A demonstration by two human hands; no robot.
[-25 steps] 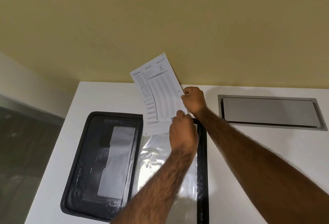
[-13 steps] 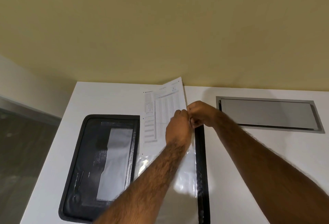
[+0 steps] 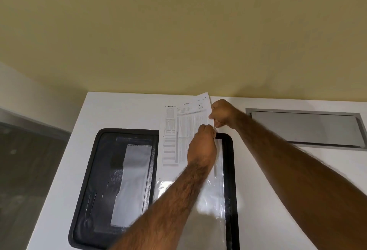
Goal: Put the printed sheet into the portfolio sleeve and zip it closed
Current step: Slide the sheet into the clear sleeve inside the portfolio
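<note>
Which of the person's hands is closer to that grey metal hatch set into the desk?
Right. The right hand pinches the printed sheet at its right edge, just left of the metal hatch. The left hand is farther left, at the portfolio sleeve's top.

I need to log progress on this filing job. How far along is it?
Done: the portfolio lies open on the table. In hand: both hands, left and right, hold the sheet at the top of the clear sleeve; most of it lies outside. Left: get it fully in, then close and zip.
</note>
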